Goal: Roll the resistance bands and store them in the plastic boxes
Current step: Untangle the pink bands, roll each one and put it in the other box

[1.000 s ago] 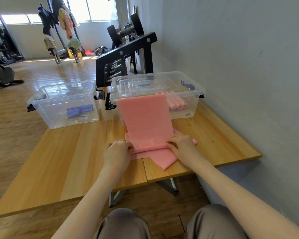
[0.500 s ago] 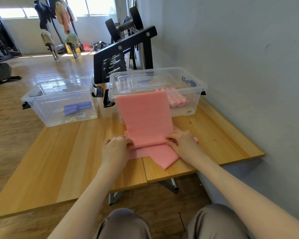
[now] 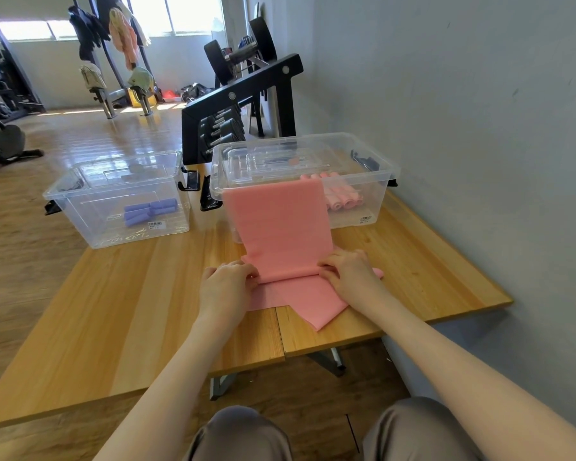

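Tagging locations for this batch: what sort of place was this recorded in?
Most likely a gym or fitness studio. A black dumbbell rack stands behind the wooden table, exercise machines line the far wall, and the hands are rolling a pink resistance band.

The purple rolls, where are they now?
In the head view the purple rolls lie inside the left clear box, on the table's far left, left of the box with pink rolls.

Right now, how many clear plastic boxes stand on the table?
2: left box with purple rolls, right box with pink rolls, pink band draped over its front rim.
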